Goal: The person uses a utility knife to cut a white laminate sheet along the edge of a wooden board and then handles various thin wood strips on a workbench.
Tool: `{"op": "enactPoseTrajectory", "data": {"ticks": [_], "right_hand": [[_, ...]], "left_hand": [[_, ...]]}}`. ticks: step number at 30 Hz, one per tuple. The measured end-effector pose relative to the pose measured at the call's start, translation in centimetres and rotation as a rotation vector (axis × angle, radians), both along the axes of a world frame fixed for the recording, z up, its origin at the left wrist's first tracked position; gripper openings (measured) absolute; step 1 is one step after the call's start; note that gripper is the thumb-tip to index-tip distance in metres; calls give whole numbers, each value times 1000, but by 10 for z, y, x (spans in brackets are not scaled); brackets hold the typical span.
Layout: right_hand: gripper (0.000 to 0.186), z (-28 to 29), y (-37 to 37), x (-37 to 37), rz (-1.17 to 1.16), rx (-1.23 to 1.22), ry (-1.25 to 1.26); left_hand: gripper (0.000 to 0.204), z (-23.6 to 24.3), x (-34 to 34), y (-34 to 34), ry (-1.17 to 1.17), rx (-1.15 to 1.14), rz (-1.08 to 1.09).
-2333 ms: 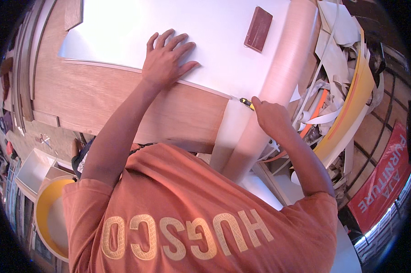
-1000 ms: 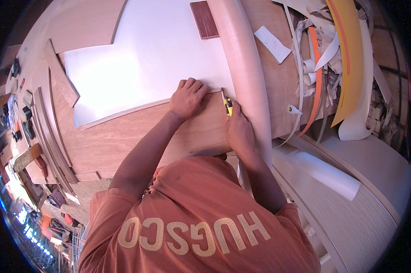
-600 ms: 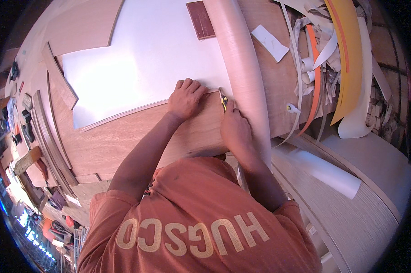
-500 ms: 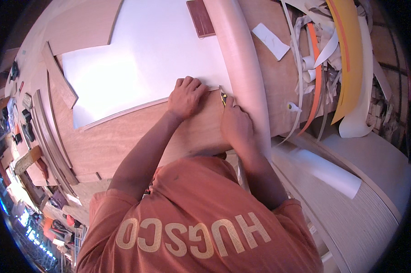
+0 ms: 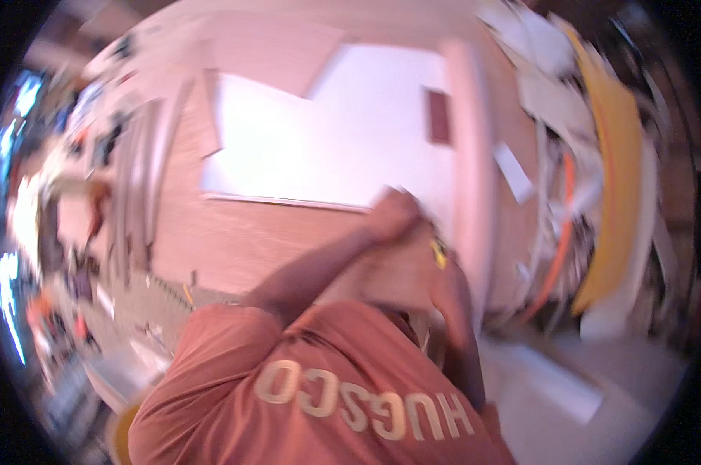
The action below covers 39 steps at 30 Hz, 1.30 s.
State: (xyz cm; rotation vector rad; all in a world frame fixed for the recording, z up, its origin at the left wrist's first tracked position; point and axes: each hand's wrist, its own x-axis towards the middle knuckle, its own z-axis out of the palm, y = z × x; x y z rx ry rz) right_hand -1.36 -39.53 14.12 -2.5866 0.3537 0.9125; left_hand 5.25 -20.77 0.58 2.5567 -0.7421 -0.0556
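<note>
A large white sheet lies on a wood-toned panel, its near edge lined by a thin strip. My left hand is closed over that near edge towards its right end, fingers bent onto the sheet. Just right of it, my right hand grips a yellow and black utility knife. Its tip points up at the sheet's edge beside my left fingers. Motion blur hides the blade and the exact contact.
A pale rolled-up sheet runs along the right side, with a dark red block beside it. Wooden strips lie left. Offcuts, an orange strip and a yellow curved sheet are at right.
The whole view has swung, so bench and hands appear farther right and lower. My left hand is now closer to the knife, which stays in my right hand.
</note>
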Motion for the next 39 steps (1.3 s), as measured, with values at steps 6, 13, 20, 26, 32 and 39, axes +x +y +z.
{"op": "enactPoseTrajectory", "data": {"ticks": [6,13,20,26,32,39], "right_hand": [[52,-54,-32,-20,-143,511,-74],[38,-62,57,-11,641,675,-253],[33,-40,182,-12,1071,272,-726],[51,8,278,-35,639,1130,298],[60,8,379,-85,566,1193,376],[51,21,499,-155,510,1342,317]], "left_hand": [[27,124,-57,9,86,-193,-10],[17,185,-126,105,132,-115,110],[15,209,-177,239,279,164,290],[12,243,-206,296,412,26,224],[33,259,-238,377,-34,283,413],[78,193,-289,470,-470,-911,1408]]}}
